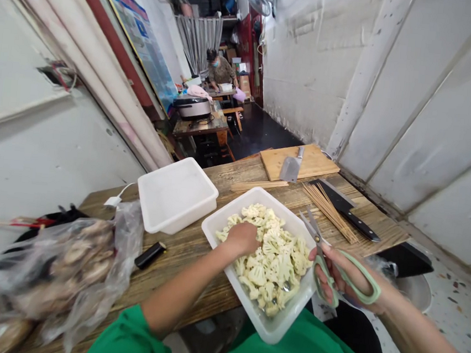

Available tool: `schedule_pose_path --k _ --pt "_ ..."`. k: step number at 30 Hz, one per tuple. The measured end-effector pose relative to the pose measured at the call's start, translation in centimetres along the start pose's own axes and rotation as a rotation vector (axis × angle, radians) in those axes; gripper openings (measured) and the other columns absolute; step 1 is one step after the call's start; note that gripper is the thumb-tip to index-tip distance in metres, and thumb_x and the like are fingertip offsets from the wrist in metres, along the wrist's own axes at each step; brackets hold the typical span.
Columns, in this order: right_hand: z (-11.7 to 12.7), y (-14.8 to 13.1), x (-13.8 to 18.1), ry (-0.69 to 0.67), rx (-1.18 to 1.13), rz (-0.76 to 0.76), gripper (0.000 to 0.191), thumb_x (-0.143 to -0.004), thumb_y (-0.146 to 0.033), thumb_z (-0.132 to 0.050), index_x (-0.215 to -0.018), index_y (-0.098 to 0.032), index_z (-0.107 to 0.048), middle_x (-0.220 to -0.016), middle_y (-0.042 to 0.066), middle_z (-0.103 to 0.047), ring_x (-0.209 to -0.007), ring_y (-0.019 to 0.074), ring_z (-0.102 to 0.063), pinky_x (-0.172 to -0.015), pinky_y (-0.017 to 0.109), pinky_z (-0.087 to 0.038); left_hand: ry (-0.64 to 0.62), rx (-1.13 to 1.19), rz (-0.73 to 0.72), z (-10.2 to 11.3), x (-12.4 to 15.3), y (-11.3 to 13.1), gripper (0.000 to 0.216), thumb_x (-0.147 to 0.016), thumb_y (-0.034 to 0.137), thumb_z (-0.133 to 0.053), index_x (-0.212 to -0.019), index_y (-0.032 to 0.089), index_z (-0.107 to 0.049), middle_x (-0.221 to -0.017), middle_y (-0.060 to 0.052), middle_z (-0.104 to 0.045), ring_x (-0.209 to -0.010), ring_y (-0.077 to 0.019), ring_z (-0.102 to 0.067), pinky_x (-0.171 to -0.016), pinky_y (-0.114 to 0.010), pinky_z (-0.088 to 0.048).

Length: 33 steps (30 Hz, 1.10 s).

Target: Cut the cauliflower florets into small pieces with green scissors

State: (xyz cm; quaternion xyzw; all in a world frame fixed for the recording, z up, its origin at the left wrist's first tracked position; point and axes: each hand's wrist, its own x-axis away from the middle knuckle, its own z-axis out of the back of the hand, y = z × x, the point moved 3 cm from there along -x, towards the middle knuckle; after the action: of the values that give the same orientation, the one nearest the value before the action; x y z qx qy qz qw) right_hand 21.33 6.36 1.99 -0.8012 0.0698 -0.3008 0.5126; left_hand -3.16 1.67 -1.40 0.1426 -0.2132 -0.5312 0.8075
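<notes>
A white plastic tub [243,305] full of cut cauliflower florets [276,247] tilts over the table's near edge, close to my green shirt. Some water shows among the florets. My left hand [243,238] reaches into the tub from the left, closed and knuckles up against the cauliflower; its fingertips are hidden, so what they hold cannot be seen. At the tub's right side my right hand [334,272] grips a pair of scissors [317,235] with pale green handles. The scissor blades are apart and point up and left, over the tub's rim.
Left of the tub stands a second white tub [178,193]. Bamboo skewers [330,210] lie beside a black-handled knife [356,218]. A cleaver [291,168] rests on a cutting board [320,165]. Plastic bags of brownish food [81,261] fill the left. A person [220,71] bends over a far table.
</notes>
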Motion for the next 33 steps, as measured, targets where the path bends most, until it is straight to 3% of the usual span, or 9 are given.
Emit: schedule_pose_path --k 4,7,12,16,20,27,33 --pt "-0.6 0.9 -0.3 -0.018 0.022 0.02 0.05 -0.084 -0.067 -0.045 -0.098 -0.019 -0.047 -0.059 -0.006 -0.051 -0.041 0.0126 -0.053 -0.043 0.024 -0.036 -0.043 0.093 -0.001 0.8 -0.8 -0.9 0.024 -0.053 0.022 -0.069 -0.04 0.018 -0.05 -0.047 -0.001 -0.051 -0.06 -0.0194 -0.055 -0.06 -0.027 -0.036" --pt "-0.7 1.5 -0.1 -0.01 0.094 0.029 0.049 -0.088 -0.065 -0.04 -0.097 -0.018 -0.049 -0.059 -0.005 -0.052 -0.042 0.0117 -0.055 -0.042 0.022 -0.028 -0.111 0.244 0.003 2.7 -1.0 -2.6 0.019 -0.062 0.03 -0.066 -0.051 0.017 -0.06 -0.05 0.002 -0.051 -0.054 -0.0136 -0.05 -0.054 -0.024 -0.034" --pt "-1.5 1.2 0.5 -0.083 0.335 0.039 0.052 -0.091 -0.064 -0.034 -0.095 -0.015 -0.052 -0.057 -0.003 -0.054 -0.043 0.0105 -0.055 -0.044 0.021 -0.029 -0.401 1.153 0.213 3.9 0.1 -4.3 0.023 -0.065 0.031 -0.076 -0.078 0.014 -0.068 -0.072 -0.003 -0.063 -0.065 -0.0117 -0.056 -0.062 -0.024 -0.045" --pt "-2.7 0.1 0.8 -0.185 0.482 -0.015 0.057 -0.088 -0.068 -0.035 -0.085 -0.015 -0.053 -0.056 -0.002 -0.055 -0.045 0.0099 -0.052 -0.047 0.021 -0.039 -0.488 1.508 0.219 3.5 1.0 -3.7 0.024 -0.068 0.022 -0.077 -0.088 0.012 -0.067 -0.081 -0.007 -0.066 -0.074 -0.0145 -0.062 -0.068 -0.027 -0.05" --pt "-3.4 -1.4 0.8 -0.209 0.651 0.007 0.052 -0.087 -0.066 -0.04 -0.074 -0.017 -0.048 -0.053 -0.002 -0.053 -0.047 0.0098 -0.051 -0.05 0.02 -0.041 -0.356 1.589 0.152 3.6 1.4 -2.6 0.027 -0.068 0.014 -0.077 -0.092 0.01 -0.066 -0.079 -0.005 -0.064 -0.067 -0.0087 -0.06 -0.061 -0.017 -0.049" --pt "-3.3 -2.0 -0.2 -0.151 0.78 0.046 0.047 -0.085 -0.063 -0.048 -0.074 -0.018 -0.048 -0.048 -0.003 -0.051 -0.045 0.0104 -0.051 -0.046 0.018 -0.039 -0.248 1.505 0.158 3.6 2.1 -0.9 0.029 -0.067 0.019 -0.079 -0.093 0.013 -0.067 -0.082 -0.004 -0.066 -0.069 -0.0109 -0.063 -0.065 -0.023 -0.054" --pt "-3.6 -1.8 -0.6 -0.121 0.764 -0.011 0.05 -0.083 -0.066 -0.048 -0.071 -0.017 -0.047 -0.046 -0.002 -0.05 -0.039 0.011 -0.05 -0.04 0.019 -0.038 -0.176 1.444 0.084 3.2 2.3 -0.3 0.034 -0.066 0.029 -0.081 -0.095 0.013 -0.071 -0.093 -0.007 -0.07 -0.083 -0.0139 -0.064 -0.078 -0.026 -0.053"
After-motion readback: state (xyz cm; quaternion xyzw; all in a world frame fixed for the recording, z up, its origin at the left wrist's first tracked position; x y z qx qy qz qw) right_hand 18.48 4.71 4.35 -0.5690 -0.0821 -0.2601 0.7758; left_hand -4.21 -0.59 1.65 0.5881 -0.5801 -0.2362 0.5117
